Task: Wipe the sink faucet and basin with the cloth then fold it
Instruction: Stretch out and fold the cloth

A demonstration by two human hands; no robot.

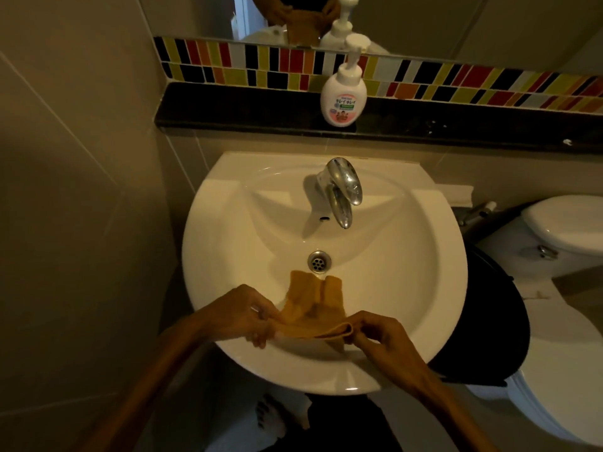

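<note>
I held the orange cloth over the near part of the white basin, just in front of the drain. My left hand pinched its left edge, fingers curled round the fabric, and my right hand pinched the folded right corner the same way. The far end of the cloth hung loose towards the drain. The chrome faucet stood behind, and a soap bottle sat on the dark ledge above it.
</note>
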